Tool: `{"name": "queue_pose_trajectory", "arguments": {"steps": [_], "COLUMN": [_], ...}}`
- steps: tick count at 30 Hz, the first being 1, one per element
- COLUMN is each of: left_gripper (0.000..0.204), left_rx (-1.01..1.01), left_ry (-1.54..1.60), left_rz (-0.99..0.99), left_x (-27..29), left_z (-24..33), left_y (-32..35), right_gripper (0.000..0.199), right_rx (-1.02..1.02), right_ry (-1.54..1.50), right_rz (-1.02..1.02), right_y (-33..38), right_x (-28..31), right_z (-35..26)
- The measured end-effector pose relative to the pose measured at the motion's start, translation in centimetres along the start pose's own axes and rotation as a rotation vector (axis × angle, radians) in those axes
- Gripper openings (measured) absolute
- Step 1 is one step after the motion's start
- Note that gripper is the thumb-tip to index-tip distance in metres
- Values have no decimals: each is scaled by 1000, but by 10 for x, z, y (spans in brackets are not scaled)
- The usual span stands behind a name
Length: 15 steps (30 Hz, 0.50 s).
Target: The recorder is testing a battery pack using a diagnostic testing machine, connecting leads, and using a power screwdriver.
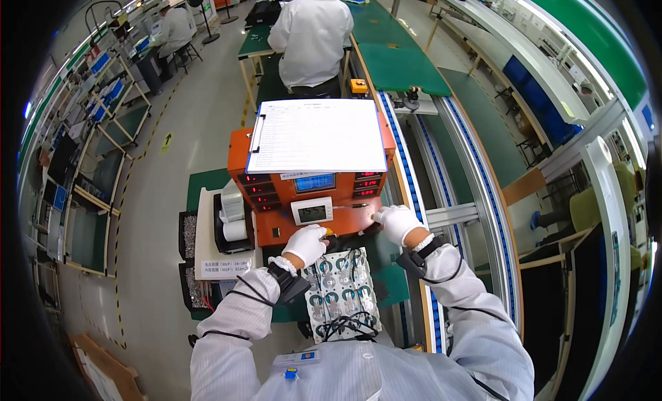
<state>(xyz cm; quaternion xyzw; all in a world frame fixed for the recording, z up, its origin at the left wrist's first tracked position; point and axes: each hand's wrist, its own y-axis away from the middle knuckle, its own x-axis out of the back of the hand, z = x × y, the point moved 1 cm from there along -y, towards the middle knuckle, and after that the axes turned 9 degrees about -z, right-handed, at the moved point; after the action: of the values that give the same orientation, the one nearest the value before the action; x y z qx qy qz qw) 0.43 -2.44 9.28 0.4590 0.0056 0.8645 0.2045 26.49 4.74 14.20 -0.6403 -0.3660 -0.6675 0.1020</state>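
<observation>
A flat rectangular battery pack of round silver cells in a white frame, with black wires looped across it (pixel 343 292), lies just below the middle of the frame, on the green bench mat (pixel 207 184) close against the person's chest. It looks stiff and fairly heavy for its size, a dense slab that would not bend. The nickel strips and thin leads on its top face look delicate, so the frame edges on the long sides seem the safest places to take hold.

The left hand (pixel 305 244), in a white glove, sits just above the pack's upper left corner, fingers curled down toward the front lip of the orange box-shaped test instrument with small red and blue displays (pixel 310 194). Whether it pinches a probe or lead there cannot be told. The right hand (pixel 398 222), also gloved, is above and right of the pack, fingers closed round a thin dark probe-like tip pressed against the instrument's lower right corner. Neither hand touches the pack itself; it lies between and below the wrists, both of which wear black straps with coiled cords.

A white clipboard sheet (pixel 318 134) rests on top of the instrument. A grey label printer with a white roll (pixel 231 222) stands left of it. A conveyor line with blue rails (pixel 420 194) runs up the right side, and another person in a white coat (pixel 312 35) sits at the top centre.
</observation>
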Motion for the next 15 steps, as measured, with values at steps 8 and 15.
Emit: {"name": "queue_pose_trajectory", "arguments": {"steps": [8,15], "left_gripper": [26,25], "left_rx": [-185,47], "left_ry": [142,496], "left_rz": [-28,-47], "left_x": [-12,-28], "left_z": [18,-57], "left_y": [1,27], "right_gripper": [21,28], "right_rx": [222,259], "right_ry": [-257,-638], "right_rz": [89,-54], "right_y": [-8,-43], "right_x": [-4,-19], "right_z": [-77,-93]}}
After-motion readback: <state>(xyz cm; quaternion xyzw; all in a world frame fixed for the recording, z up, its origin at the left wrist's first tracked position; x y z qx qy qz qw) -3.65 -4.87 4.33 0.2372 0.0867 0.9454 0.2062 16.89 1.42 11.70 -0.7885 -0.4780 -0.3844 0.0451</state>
